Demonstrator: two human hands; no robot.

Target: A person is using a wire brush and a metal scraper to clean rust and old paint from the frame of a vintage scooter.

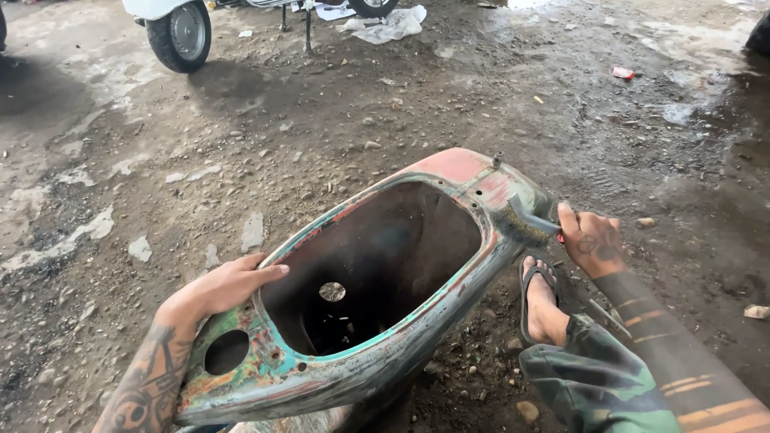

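Observation:
An old scooter body shell [449, 172], with worn teal, red and grey paint, lies on the dirt with its large opening facing up. My left hand [228, 285] rests flat on the shell's near left rim, fingers spread toward the opening. My right hand [589, 240] grips a scraper with a red handle, its flat metal blade [531, 216] pressed against the shell's right end. My foot in a black sandal [539, 298] is planted beside the shell.
The ground is wet packed dirt with stones and puddles. A white scooter's rear wheel [180, 34] and stand are at the top left, with crumpled white plastic [389, 24] beside them. A small red scrap [623, 73] lies at the far right.

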